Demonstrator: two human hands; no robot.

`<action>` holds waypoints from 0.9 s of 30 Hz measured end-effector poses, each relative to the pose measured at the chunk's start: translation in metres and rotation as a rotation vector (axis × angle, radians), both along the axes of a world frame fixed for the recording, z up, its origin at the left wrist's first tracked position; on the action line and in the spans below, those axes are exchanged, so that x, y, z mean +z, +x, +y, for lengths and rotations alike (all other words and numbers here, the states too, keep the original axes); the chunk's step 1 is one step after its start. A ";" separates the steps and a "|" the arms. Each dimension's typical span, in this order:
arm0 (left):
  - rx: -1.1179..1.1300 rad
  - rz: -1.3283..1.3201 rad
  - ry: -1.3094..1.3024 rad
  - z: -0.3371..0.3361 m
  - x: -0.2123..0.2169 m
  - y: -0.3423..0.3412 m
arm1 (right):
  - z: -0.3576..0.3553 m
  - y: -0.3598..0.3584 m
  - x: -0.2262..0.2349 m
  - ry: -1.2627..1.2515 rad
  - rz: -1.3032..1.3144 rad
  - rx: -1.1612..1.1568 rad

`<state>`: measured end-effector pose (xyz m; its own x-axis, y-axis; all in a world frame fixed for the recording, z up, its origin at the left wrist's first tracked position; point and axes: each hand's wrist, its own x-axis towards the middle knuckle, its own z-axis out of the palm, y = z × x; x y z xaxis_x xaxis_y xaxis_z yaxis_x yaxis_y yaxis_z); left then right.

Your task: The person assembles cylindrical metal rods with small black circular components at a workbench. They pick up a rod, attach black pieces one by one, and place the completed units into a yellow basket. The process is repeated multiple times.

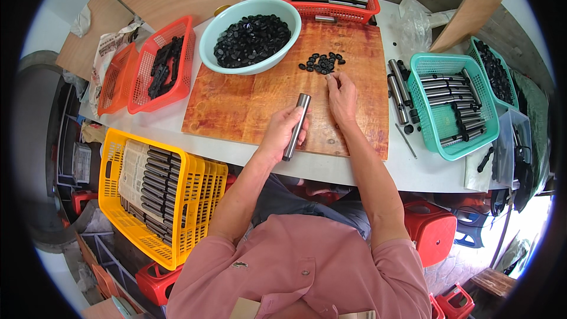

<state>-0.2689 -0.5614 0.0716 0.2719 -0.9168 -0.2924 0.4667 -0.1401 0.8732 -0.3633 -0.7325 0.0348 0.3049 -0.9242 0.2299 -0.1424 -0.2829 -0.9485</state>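
Metal tube (296, 132) clasped by left hand (281, 132), centre, right hand (343, 98) beside black caps (319, 62), pinch unclear, wooden board (239, 103) beneath, red stool (434, 235) lower right

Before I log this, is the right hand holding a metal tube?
No, the metal tube is in the left hand, while the right hand is at the small black parts on the board.

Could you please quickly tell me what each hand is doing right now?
Left hand: closed around a metal tube.
Right hand: fingertips at the small black pieces; whether it grips one cannot be told.
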 end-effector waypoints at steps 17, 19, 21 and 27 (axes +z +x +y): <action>0.085 -1.170 -0.014 -0.008 0.007 -0.003 | 0.001 -0.002 0.002 0.037 0.058 0.002; 0.091 -1.228 -0.035 -0.013 -0.001 0.003 | -0.001 -0.001 -0.003 0.032 0.036 0.011; 0.146 -1.368 -0.120 -0.019 -0.008 0.009 | 0.002 -0.001 0.002 0.050 0.029 0.035; 0.157 -1.482 -0.085 -0.027 -0.014 0.011 | 0.006 -0.005 0.011 0.040 0.083 0.323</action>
<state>-0.2576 -0.5887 0.0576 0.3612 -0.8506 0.3822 -0.8241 -0.0994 0.5577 -0.3678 -0.7262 0.0461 0.5998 -0.7845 0.1573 -0.1285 -0.2885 -0.9488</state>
